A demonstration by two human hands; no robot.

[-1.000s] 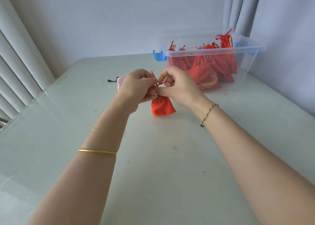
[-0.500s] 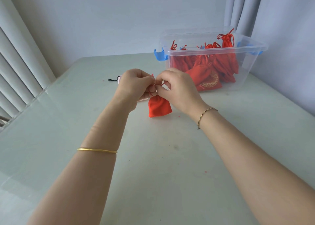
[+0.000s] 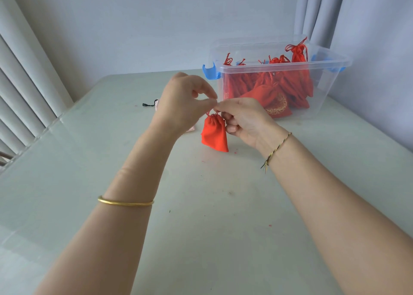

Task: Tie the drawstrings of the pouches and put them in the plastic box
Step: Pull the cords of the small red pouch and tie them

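Note:
A small red pouch (image 3: 214, 132) hangs by its red drawstring just above the pale table (image 3: 201, 205), its mouth gathered. My left hand (image 3: 183, 103) pinches the drawstring between thumb and forefinger above the pouch. My right hand (image 3: 244, 120) pinches the same cord from the right, fingertips meeting the left hand's. Behind them stands the clear plastic box (image 3: 330, 87) with blue latches, holding several tied red pouches (image 3: 272, 93).
A pink pouch (image 3: 156, 103) with a black cord lies on the table behind my left hand, mostly hidden. Vertical blinds run along the left edge, curtains hang at the back right, and a wall stands close behind the box.
Both hands have lifted a little and the pouch now hangs below the fingertips with its mouth drawn shut. The left hand's fingers have spread from a tighter curl.

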